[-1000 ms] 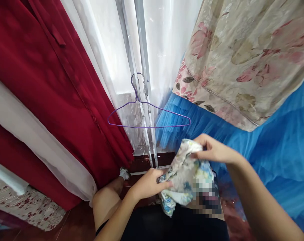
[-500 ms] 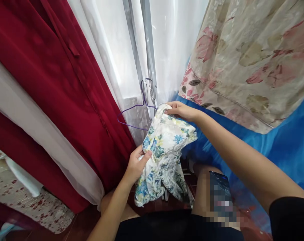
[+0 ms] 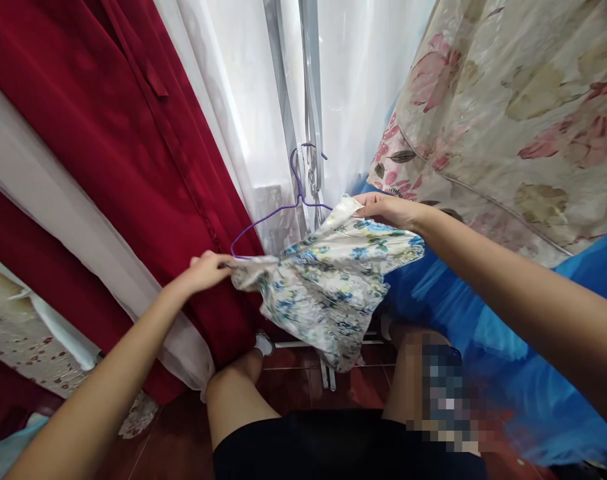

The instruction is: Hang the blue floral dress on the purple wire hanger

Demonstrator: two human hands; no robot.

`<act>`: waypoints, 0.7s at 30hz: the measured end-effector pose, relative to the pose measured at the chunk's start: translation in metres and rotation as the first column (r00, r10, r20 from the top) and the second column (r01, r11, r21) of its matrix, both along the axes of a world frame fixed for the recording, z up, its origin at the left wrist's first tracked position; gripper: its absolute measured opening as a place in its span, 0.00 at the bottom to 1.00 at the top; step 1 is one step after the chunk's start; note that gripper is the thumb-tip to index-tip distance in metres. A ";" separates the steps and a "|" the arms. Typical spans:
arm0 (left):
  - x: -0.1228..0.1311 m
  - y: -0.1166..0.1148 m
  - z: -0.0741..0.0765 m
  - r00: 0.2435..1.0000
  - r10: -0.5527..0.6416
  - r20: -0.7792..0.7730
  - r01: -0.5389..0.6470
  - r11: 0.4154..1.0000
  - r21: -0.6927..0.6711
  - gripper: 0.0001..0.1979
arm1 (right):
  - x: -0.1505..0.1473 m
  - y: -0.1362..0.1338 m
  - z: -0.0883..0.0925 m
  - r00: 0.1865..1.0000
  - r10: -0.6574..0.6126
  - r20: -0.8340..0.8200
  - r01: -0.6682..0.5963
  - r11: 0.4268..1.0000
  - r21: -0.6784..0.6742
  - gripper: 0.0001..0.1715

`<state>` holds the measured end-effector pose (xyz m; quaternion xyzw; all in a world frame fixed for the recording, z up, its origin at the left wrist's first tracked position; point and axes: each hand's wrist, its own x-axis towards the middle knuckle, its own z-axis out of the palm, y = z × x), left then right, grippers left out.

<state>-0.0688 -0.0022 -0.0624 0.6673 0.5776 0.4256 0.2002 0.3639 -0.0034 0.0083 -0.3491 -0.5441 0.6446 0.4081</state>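
A white floral blouse (image 3: 328, 287) with blue and yellow flowers is stretched between my two hands. At the left, my left hand (image 3: 211, 270) is closed on one edge of the cloth, close to the end of a purple wire hanger (image 3: 278, 211). On the other side my right hand (image 3: 381, 207) pinches the upper right part of the blouse. The hanger stands upright behind the garment, its left arm bare and its right arm running behind the cloth. The lower part of the blouse hangs loose above the floor.
A red curtain-like cloth (image 3: 183, 200) hangs at left and a beige floral cloth (image 3: 483, 133) at right, above blue tulle (image 3: 448, 313). Metal rack posts (image 3: 311, 80) stand ahead. A phone (image 3: 441, 373), pixelated, rests on my right thigh. Red tiles (image 3: 298, 387) show below.
My left hand has moved out to the left with its edge of the blouse, spreading the cloth sideways. The right hand still grips the upper part. The view has shifted slightly.
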 end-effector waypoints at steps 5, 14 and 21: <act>0.019 0.020 0.059 0.879 0.133 -0.457 0.039 0.936 0.348 0.09 | 0.001 0.006 -0.008 0.998 0.053 0.032 -0.053 0.998 0.028 0.06; 0.087 0.015 0.041 0.999 -0.035 -0.036 0.047 0.899 0.435 0.10 | 0.036 -0.027 -0.052 0.977 -0.174 0.125 0.139 0.959 0.247 0.22; 0.095 -0.012 0.043 0.994 -0.008 -0.109 0.066 0.835 0.547 0.19 | 0.049 -0.061 -0.062 0.891 -0.441 -0.105 0.453 0.869 0.196 0.20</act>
